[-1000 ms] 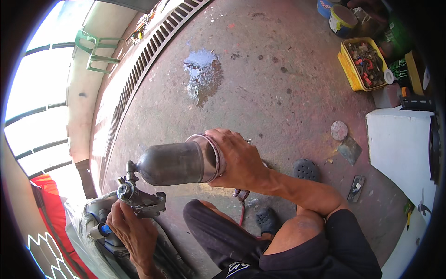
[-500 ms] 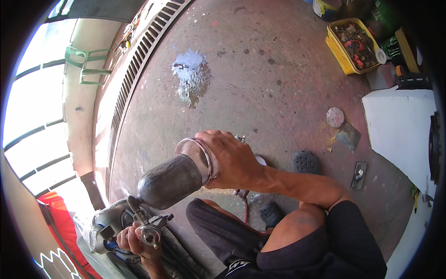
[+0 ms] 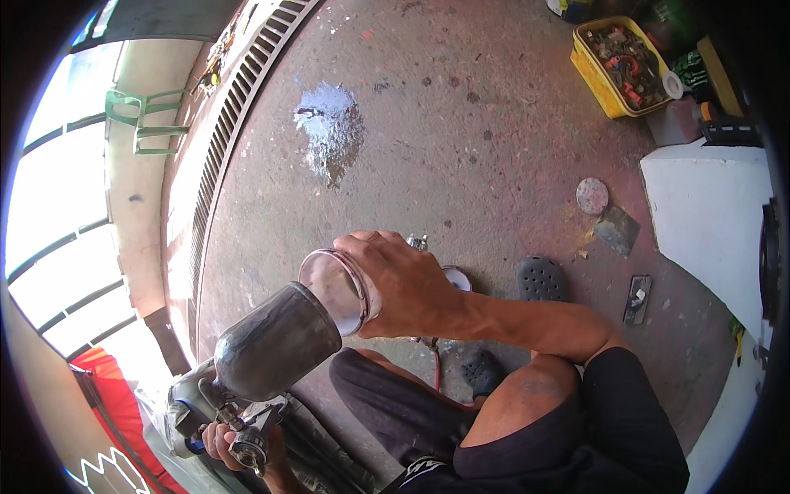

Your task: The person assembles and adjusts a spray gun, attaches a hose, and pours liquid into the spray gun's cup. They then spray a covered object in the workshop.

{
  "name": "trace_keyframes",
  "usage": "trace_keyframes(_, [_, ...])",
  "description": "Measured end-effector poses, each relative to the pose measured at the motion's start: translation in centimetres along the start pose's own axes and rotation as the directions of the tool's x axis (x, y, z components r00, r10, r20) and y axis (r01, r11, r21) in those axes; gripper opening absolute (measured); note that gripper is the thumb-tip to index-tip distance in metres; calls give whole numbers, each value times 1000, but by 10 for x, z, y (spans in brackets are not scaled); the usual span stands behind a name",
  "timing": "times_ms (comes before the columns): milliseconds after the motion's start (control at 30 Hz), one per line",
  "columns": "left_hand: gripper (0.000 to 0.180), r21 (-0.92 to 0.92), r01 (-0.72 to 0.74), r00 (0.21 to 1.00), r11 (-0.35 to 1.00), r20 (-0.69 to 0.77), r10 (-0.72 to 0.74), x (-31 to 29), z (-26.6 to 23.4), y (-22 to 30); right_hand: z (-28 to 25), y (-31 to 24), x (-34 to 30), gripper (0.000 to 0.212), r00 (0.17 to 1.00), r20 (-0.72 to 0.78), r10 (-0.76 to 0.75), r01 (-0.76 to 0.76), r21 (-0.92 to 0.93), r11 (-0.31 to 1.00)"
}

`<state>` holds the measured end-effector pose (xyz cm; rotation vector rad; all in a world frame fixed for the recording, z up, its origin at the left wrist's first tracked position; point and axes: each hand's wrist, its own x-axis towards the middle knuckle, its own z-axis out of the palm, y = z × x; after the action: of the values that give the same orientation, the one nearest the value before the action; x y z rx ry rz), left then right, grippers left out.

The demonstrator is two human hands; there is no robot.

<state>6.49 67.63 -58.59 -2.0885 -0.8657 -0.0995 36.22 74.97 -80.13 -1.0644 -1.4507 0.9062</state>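
Note:
My left hand (image 3: 220, 445) is closed around the body of a spray gun (image 3: 276, 342). The gun's grey metal paint cup tilts up to the right, its rim just off the mouth of a clear plastic cup. My right hand (image 3: 411, 288) wraps round that plastic cup (image 3: 327, 276), which is smeared with whitish-pink residue and tipped toward the gun. The gun's trigger and my left fingertips are partly hidden by the gun itself.
A partly hidden metal fitting (image 3: 418, 243) and red hose (image 3: 437, 372) lie beyond my right arm. A wet bluish patch (image 3: 329, 128) marks the floor. Far right stands a yellow tub (image 3: 605, 86) of small parts. A floor grate (image 3: 239, 115) and green chair (image 3: 144, 123) are left.
The spray gun has moved down and left, drawing its paint cup back from the plastic cup. My right hand has shifted slightly left with the plastic cup.

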Motion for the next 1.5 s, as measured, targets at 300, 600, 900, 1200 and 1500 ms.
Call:
trace_keyframes(300, [41,65,62,997,996,-44,-59,4,-15,-1,3,2,0,115,1000,-3,-11,11,-16,1000])
trace_keyframes(600, [42,71,88,994,994,-70,-83,-5,-21,-2,3,2,-1,113,1000,-8,-29,29,-20,999])
trace_keyframes(900, [43,54,112,990,992,-87,-108,-12,-14,2,4,2,-2,112,999,-12,-44,44,-21,999])
trace_keyframes(1200, [44,37,122,988,992,-96,-118,-17,-15,-1,2,1,-3,113,999,1,-42,42,-22,999])
trace_keyframes(1500, [46,32,131,987,991,-97,-127,-22,-18,-1,4,-1,-3,114,999,-9,-54,54,-17,998])
